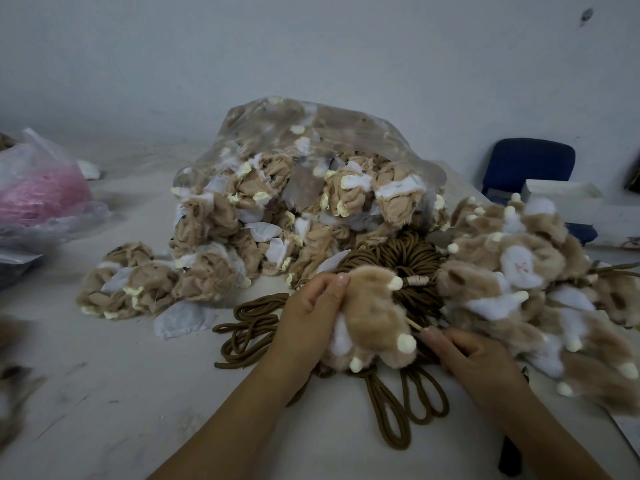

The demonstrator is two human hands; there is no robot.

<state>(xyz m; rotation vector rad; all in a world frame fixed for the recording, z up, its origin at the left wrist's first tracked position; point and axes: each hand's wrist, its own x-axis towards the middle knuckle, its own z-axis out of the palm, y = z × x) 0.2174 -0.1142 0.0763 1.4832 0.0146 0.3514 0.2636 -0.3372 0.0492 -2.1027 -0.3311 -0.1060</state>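
My left hand (311, 310) grips a tan plush toy skin (372, 320) with cream tips and a white patch, held just above the white table (121, 393). My right hand (464, 355) pinches a thin pale stick (414, 325) whose tip pokes into the toy's side. A bundle of brown cords (405, 258) tied with a pale band lies right behind the toy. More loops of brown cord (408, 403) spread on the table below my hands.
A clear plastic bag (304, 188) full of inside-out tan skins stands behind. Loose skins (138, 285) lie at its left. A heap of fluffy turned skins (540, 282) fills the right. A bag with pink stuff (41, 195) sits far left, a blue chair (526, 168) back right.
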